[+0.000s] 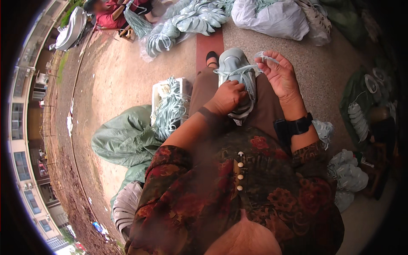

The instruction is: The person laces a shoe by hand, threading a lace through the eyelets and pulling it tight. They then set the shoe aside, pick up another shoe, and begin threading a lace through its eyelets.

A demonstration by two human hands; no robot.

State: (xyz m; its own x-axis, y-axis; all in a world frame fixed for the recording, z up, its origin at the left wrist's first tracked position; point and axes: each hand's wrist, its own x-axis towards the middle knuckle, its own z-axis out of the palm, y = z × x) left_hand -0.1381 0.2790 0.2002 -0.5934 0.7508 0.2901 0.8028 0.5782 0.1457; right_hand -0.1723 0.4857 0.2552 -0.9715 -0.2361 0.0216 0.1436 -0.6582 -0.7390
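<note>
A pale grey-green shoe upper [236, 68] lies on my lap, over my brown trousers. My left hand [228, 96] presses down on it, fingers curled around its middle. My right hand [278, 73] is raised just right of the shoe and pinches a thin pale lace [264, 57] between thumb and fingers; the lace runs back to the shoe's front. A black band sits on my right wrist.
A white crate [159, 90] of pale laces stands to my left beside a green sack [123, 138]. Heaps of shoe uppers [187, 21] and white bags [272, 17] lie ahead. Another person [114, 12] sits far left. More bundles [348, 174] lie at my right.
</note>
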